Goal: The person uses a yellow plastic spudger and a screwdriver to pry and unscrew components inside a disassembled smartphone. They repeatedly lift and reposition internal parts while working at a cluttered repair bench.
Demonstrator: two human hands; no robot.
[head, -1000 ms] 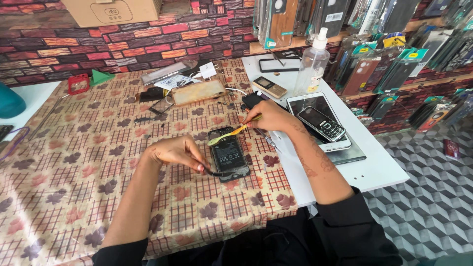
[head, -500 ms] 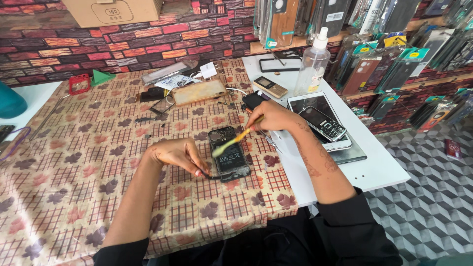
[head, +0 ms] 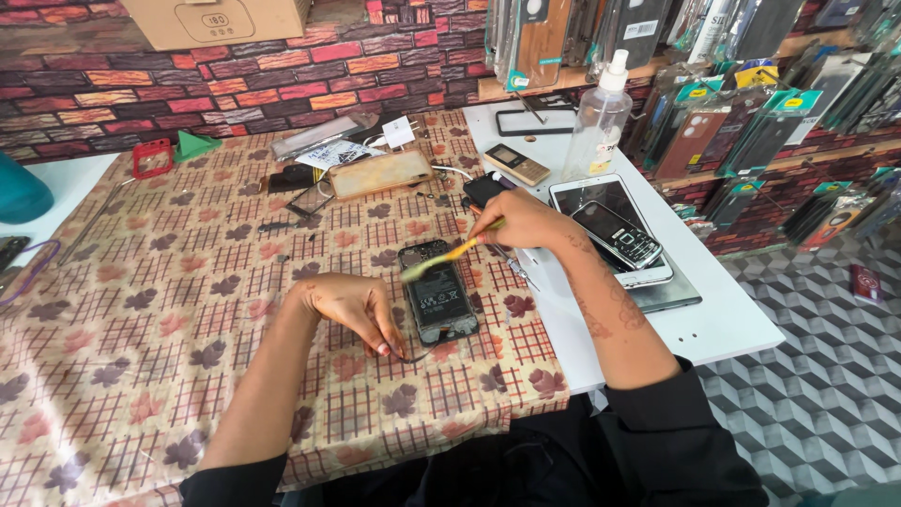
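Observation:
An opened black phone (head: 437,294) with its back off lies on the checked tablecloth (head: 188,310). My right hand (head: 521,221) grips a yellow-handled brush (head: 441,256), whose bristle end rests over the phone's upper left part. My left hand (head: 347,305) lies flat beside the phone's left edge, fingertips touching the cloth near its lower corner; whether they touch the phone I cannot tell.
A white tablet carrying a keypad phone (head: 615,230) lies on the white table part (head: 723,319) at right. A spray bottle (head: 599,117), a small gold phone (head: 516,164), phone cases and loose parts (head: 375,174) sit behind. Packaged cases hang at upper right.
The brush tip has swept from the phone's top right edge down and left across its upper part. My left hand has stayed in place.

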